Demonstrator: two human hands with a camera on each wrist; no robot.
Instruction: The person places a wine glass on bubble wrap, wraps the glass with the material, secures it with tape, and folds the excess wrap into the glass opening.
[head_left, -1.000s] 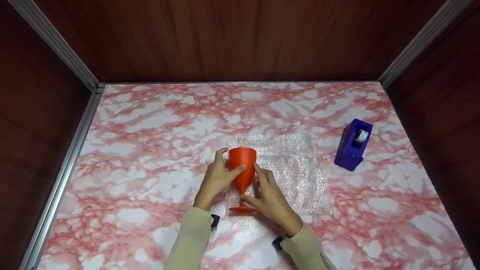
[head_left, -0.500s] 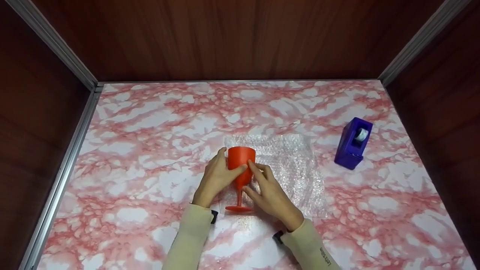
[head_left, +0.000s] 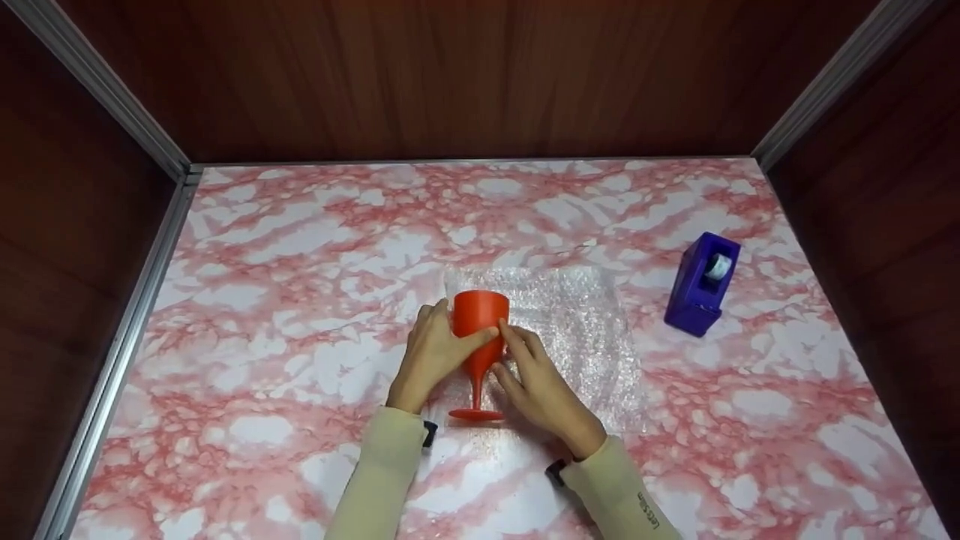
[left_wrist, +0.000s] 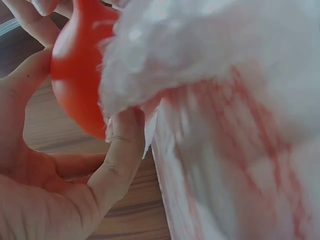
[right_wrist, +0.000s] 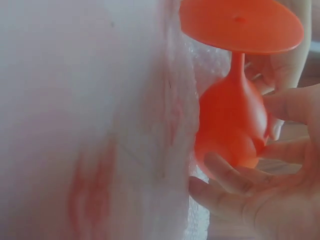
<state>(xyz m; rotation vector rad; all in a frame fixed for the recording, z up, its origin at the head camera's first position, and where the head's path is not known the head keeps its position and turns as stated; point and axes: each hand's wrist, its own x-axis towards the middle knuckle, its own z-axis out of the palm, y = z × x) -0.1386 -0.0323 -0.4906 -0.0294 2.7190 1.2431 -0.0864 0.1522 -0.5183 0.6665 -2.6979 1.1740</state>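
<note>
Goblet, one, between two hands

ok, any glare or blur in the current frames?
Head: glints speckle the bubble wrap; wooden walls sit dark. Left wrist: bubble wrap at upper right blurred, washed out. Right wrist: left half hazy, pale sheen on the orange goblet.

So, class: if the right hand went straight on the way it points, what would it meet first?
Probably the red cup; the right hand seems to touch its side.
</note>
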